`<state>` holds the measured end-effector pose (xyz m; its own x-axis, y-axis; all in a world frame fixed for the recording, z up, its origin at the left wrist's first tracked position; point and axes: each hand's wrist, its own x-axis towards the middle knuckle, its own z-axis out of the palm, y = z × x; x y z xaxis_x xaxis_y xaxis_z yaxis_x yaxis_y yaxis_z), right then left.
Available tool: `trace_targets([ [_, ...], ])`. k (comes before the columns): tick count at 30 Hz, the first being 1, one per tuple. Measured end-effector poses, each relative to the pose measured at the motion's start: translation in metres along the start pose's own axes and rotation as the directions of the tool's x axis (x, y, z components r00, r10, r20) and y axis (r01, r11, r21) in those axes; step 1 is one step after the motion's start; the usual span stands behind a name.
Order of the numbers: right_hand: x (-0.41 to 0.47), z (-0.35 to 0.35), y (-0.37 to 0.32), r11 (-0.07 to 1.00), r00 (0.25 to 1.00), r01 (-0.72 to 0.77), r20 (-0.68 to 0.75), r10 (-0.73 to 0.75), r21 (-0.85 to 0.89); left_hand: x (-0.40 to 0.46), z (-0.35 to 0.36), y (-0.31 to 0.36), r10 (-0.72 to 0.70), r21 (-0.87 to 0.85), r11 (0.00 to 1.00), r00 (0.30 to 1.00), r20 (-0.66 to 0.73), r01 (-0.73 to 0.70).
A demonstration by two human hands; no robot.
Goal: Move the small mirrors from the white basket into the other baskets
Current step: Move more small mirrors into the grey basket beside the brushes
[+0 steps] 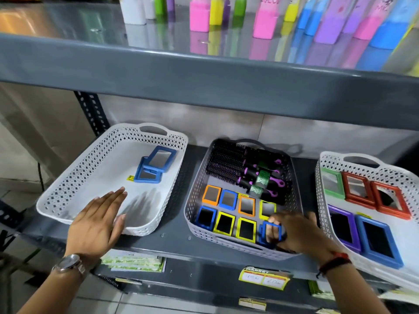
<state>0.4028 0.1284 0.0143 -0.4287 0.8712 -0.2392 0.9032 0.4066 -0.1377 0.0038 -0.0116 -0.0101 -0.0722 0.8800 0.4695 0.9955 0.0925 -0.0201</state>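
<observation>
The white basket (68,186) stands at the left of the shelf and holds two blue-framed small mirrors (154,166), one overlapping the other. My left hand (99,220) hovers flat over its front rim, fingers spread, holding nothing. The grey basket (192,200) in the middle holds several small mirrors in orange, blue and yellow frames laid in rows. My right hand (294,232) grips a blue-framed mirror (271,233) at the front right corner of the grey basket.
Black and purple hairbrushes (244,168) fill the back of the grey basket. A second white basket (326,159) at the right carries larger green, red, purple and blue mirrors. An upper shelf (204,71) with coloured bottles overhangs. Price tags (264,278) hang on the shelf edge.
</observation>
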Motion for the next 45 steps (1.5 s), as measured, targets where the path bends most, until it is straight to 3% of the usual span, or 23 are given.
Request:
trace_targets([
  [3, -0.001, 0.000, -0.008, 0.995, 1.000, -0.007, -0.031, 0.004, -0.100, 0.001, 0.000, 0.000, -0.005, 0.004, 1.000, 1.000, -0.004, 0.005],
  [19, -0.003, -0.001, -0.007, 0.998, 0.999, -0.030, -0.032, 0.028, -0.060, 0.002, -0.001, 0.001, -0.035, 0.004, 0.999, 0.999, 0.037, 0.035],
  [31, -0.015, 0.009, 0.002, 0.995, 0.957, 0.014, -0.289, 0.014, 0.094, 0.007, -0.008, 0.007, -0.079, -0.019, 0.997, 0.989, 0.121, 0.081],
  [37, -0.015, 0.008, 0.003, 0.995, 0.950, 0.025, -0.314, 0.008, 0.100, 0.017, -0.012, 0.034, 0.034, -0.041, 0.999, 0.988, 0.148, -0.029],
  [45, -0.016, 0.007, 0.004, 0.992, 0.945, 0.074, -0.325, -0.036, 0.106, 0.033, -0.009, 0.090, 0.204, -0.168, 0.967, 0.977, 0.067, -0.191],
])
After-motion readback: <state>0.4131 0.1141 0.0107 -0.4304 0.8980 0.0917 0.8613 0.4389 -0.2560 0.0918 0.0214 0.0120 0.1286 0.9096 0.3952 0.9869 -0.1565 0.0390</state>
